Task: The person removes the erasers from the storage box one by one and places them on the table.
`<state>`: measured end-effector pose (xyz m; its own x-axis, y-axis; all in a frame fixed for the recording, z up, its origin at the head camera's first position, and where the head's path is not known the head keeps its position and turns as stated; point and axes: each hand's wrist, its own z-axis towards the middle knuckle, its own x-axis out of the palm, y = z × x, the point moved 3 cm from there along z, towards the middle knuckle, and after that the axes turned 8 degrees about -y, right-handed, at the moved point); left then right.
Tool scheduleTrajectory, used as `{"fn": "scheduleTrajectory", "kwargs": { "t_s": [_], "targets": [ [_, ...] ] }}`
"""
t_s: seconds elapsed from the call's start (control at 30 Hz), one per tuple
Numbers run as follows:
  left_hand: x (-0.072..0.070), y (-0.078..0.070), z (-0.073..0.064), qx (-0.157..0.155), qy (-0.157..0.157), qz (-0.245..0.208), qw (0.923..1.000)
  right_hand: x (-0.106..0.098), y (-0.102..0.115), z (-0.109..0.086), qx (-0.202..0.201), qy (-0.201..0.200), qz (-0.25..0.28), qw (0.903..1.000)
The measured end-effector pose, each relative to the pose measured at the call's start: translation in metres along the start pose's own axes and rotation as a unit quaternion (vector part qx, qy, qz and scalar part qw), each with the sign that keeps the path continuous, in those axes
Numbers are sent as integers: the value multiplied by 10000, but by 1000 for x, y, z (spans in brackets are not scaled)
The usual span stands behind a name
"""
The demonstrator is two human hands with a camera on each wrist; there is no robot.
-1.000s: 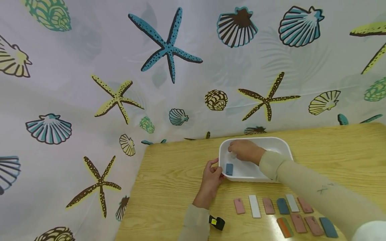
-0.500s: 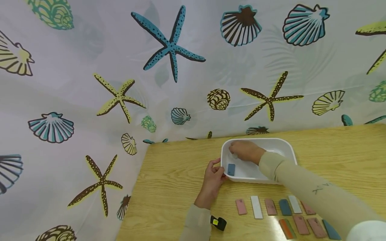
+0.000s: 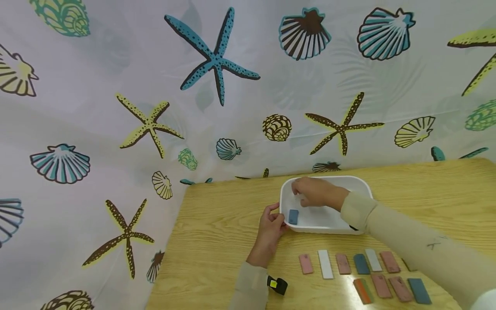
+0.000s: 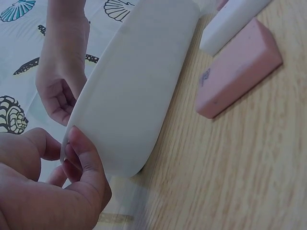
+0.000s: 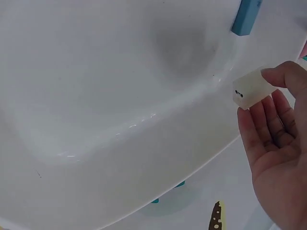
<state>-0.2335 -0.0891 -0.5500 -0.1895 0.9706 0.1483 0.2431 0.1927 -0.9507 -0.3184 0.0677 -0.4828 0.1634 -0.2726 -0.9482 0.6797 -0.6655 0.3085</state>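
A white plastic tray [image 3: 325, 230] stands on the table, near the patterned cloth. My left hand [image 3: 270, 228] pinches its left end, thumb and fingers on either side of the rim [image 4: 79, 108]. Inside the tray, my right hand [image 3: 315, 191] is reaching over the far left part. In the right wrist view its thumb and fingers hold a small whitish eraser [image 5: 252, 90] marked with dark dots, close to the tray wall. A blue eraser [image 3: 293, 217] lies on the tray floor at the near left corner.
In front of the tray several pink, white and blue erasers lie in loose rows, among them a pink one [image 3: 305, 263], a long white one [image 3: 325, 264] and an orange-and-green striped one [image 3: 362, 291]. A black strap [image 3: 277, 285] shows beside the left sleeve.
My right hand and forearm have shifted slightly to the right within the tray, uncovering more of the erasers on the right. My left hand keeps its grip on the rim.
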Motion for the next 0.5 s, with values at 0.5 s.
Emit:
{"fn": "scheduleTrajectory", "kwargs": {
  "t_s": [0.5],
  "targets": [
    [1, 0, -2, 74, -31, 36, 10000, -13, -3, -58, 1487, 192, 5038, 8507]
  ]
}}
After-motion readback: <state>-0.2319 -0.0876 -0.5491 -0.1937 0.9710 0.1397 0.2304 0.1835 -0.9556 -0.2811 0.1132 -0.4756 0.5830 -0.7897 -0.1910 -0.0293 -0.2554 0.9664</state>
